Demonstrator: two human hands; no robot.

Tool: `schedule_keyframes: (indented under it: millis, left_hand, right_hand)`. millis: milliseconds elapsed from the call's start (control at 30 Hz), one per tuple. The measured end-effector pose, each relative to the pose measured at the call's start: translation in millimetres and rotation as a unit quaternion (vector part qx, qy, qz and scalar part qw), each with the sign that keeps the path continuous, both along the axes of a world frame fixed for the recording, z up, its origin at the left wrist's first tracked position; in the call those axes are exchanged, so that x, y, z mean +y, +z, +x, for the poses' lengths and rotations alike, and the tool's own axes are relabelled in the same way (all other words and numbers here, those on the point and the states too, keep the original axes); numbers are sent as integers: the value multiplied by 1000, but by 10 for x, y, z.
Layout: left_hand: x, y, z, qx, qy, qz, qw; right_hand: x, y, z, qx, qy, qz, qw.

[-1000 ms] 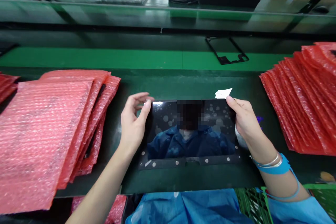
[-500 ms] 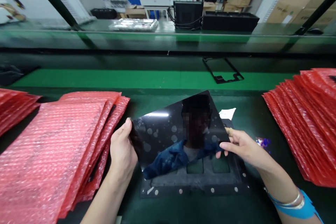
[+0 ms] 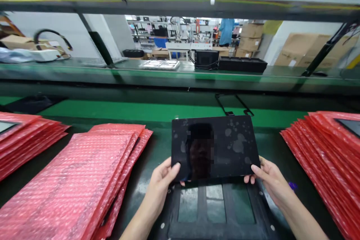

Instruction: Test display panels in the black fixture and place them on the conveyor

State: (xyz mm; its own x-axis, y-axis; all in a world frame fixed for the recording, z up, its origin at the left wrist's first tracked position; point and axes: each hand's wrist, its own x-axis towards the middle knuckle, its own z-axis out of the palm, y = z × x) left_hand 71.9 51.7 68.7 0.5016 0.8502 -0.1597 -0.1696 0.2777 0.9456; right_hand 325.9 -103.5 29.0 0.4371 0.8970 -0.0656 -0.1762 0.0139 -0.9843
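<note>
Black panel (image 3: 215, 146) up in the centre of the frame, glossy face toward the camera, smudged with pale spots, lifted clear of the table (image 3: 153, 153). Gripped at both lower corners: left hand (image 3: 163, 180) closed on the lower left corner, thumb laid over the front face; right hand (image 3: 268, 180) closed on the lower right corner, one fingertip on the front edge. Both hands just below the panel, forearms running down to the bottom edge of the frame.

Directly beneath, lower centre: black jig (image 3: 213, 213) flat on the table, open windows through it, small pale dots along its border. Panel's bottom edge over the jig's far edge; touching or just apart, hard to tell.

Left of the left hand, filling the lower left: near stack of red bubble bags (image 3: 78, 183), fanned out. Far-left stack (image 3: 25, 135) at the left edge of the frame. At the right edge, well apart from the right hand: right-hand row of red bags (image 3: 329, 153), overlapped like tiles.

Behind the panel, green belt (image 3: 112, 110) across the middle of the frame, thin black frame (image 3: 233, 103) lying on it, partly hidden by the panel's top edge. Above that, long shelf (image 3: 84, 71) carrying a clear tray (image 3: 160, 63) and a dark box (image 3: 242, 63).
</note>
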Motion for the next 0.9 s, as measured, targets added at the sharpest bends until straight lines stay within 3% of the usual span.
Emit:
schedule_keyframes:
  millis: [100,267,367,500,600,700,800,900]
  left_hand:
    - [-74,-28,8,-6,-41,1,999]
    - [-19,-110,-22,-62,44,-23,997]
    - [56,-105,-78,-117,87,-64,987]
    - [91,-94,-180,-197,147,-109,963]
    - [57,-166,-196,-209,125,-126,962]
    - [41,-311,-141,-215,84,-130,964]
    - [69,-466,-98,-218,58,-121,967]
    - [106,-571,-126,-220,-1,-130,967]
  right_hand:
    - [32,-55,-23,9,-21,-2,1000]
    - [311,21,-28,29,-24,-1,999]
    - [729,176,20,7,12,-15,1000]
    - [1562,249,-84,-44,36,-34,998]
    - [2141,203,-299,-96,40,-58,993]
    - [2510,173,-466,-157,28,-88,983]
    - [2641,163,-446,-214,-4,-123,969]
    - [2608,76,-235,-277,-63,-168,944]
